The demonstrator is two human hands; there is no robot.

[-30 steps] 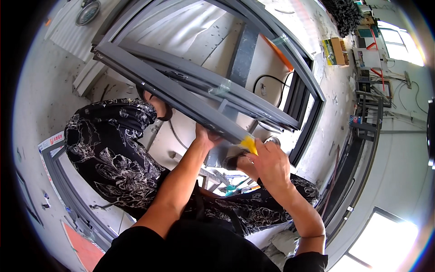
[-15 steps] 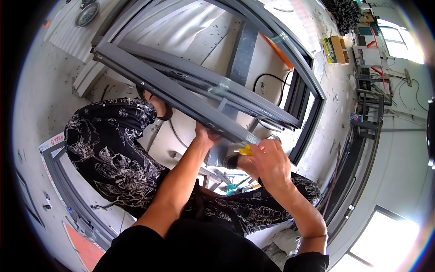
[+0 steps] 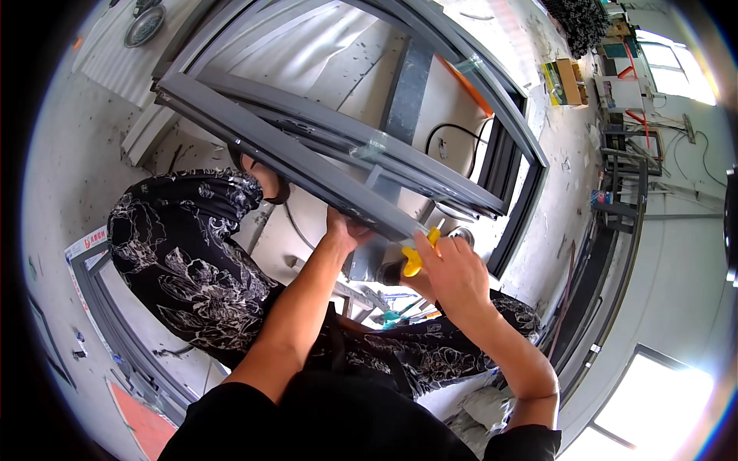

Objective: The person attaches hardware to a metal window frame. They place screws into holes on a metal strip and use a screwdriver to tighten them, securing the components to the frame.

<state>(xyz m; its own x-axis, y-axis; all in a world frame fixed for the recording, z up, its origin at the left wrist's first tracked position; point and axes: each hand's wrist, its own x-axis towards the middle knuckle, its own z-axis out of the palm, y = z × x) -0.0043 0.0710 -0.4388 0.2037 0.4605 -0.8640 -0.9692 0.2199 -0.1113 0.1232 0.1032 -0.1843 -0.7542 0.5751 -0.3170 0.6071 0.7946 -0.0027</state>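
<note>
A long grey metal profile (image 3: 300,157) slants from the upper left down to my hands, its lower end just by my right fingers. My left hand (image 3: 343,234) grips that bar from beneath near this end; the fingertips are hidden behind it. In my right hand (image 3: 460,280) is a small yellow tool (image 3: 413,262), pinched between thumb and fingers right at the bar's end. Its working tip cannot be made out. A second grey profile (image 3: 307,114) lies just beyond, with clear tape (image 3: 370,146) round it. Both rest over a larger grey window frame (image 3: 532,144).
An orange strip (image 3: 465,83) and a black cable (image 3: 444,131) lie inside the frame. Another grey frame (image 3: 104,288) stands at lower left. Long dark profiles (image 3: 588,300) lie along the right wall. An open cardboard box (image 3: 567,83) sits on the floor at upper right.
My right hand has turned the yellow tool from nearly level to upright, showing more of its yellow body beside the bar's end. My left hand keeps its hold on the bar.
</note>
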